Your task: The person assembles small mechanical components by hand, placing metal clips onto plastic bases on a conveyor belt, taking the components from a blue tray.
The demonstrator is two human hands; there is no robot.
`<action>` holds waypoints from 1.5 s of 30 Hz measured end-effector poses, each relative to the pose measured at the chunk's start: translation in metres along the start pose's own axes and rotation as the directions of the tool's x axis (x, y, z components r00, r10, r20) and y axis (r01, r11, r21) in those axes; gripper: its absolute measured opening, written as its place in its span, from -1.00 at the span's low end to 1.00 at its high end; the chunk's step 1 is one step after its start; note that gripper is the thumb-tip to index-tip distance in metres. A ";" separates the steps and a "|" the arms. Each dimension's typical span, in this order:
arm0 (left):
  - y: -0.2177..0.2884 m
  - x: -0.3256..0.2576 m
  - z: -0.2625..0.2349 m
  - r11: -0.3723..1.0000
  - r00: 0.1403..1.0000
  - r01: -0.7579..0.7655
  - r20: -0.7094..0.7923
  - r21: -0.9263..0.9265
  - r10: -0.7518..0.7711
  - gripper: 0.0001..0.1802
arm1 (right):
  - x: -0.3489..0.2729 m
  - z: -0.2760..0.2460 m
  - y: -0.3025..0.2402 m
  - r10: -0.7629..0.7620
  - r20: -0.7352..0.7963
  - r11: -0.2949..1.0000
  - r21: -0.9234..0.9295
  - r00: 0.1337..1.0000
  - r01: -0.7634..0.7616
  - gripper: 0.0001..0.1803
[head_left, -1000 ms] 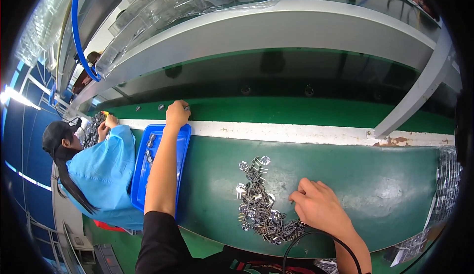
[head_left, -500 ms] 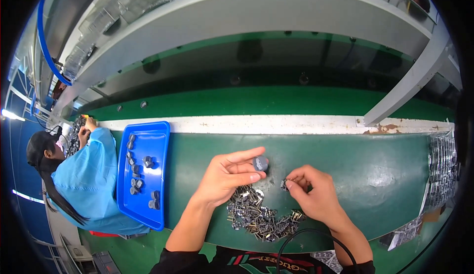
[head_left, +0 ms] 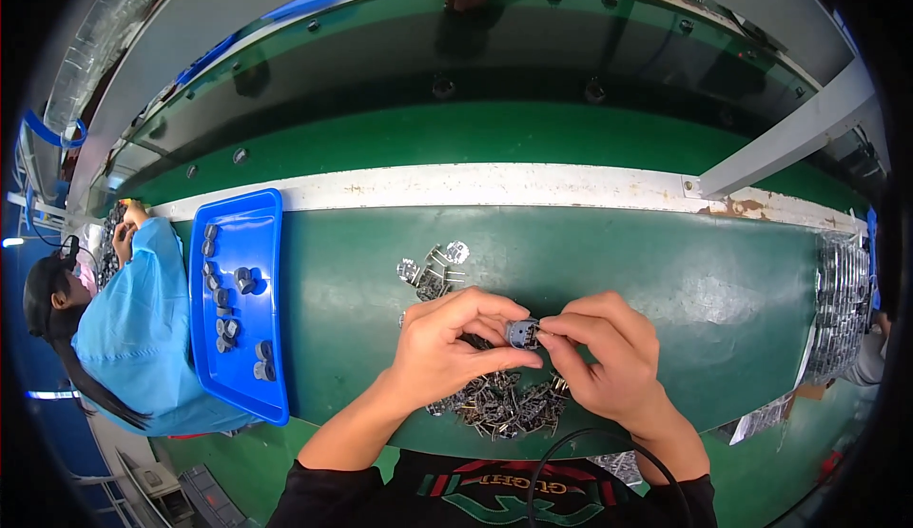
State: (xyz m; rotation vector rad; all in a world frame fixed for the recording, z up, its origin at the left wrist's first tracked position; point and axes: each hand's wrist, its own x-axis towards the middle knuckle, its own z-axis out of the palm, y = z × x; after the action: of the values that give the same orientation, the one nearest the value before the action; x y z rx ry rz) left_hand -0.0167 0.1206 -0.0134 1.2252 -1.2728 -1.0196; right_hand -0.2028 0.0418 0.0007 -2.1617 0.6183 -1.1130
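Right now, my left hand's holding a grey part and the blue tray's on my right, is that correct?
Not quite: the blue tray is on your left, not your right, as the head view shows. Your left hand does hold a grey part.

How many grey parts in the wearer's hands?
1: a grey part, held by the left hand, with the right hand at its right side. More could be hidden in either hand.

Small grey part (head_left: 522, 334), dark-slotted, held near heaped metal pieces (head_left: 504, 409).
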 end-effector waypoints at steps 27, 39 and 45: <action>-0.026 0.117 -0.085 0.922 0.893 0.108 -0.445 0.371 0.075 -0.79 | 0.003 -0.049 0.014 0.165 0.716 0.985 -0.157 0.678 -0.073 -0.70; -0.017 0.080 -0.111 0.496 0.815 0.326 -0.505 0.805 0.285 -0.71 | -0.008 -0.034 0.007 0.271 0.518 0.952 -0.271 0.812 -0.145 -0.79; 0.018 -0.058 -0.179 0.133 0.624 0.710 -0.705 0.692 0.336 -0.66 | 0.001 -0.022 0.007 0.119 0.451 0.965 -0.264 0.884 0.004 -0.75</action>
State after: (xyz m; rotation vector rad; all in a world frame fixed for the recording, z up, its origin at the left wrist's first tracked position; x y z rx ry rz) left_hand 0.1546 0.1945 0.0136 2.6097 -0.9178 0.5812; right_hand -0.2215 0.0294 0.0060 -2.4945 0.6233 -0.4619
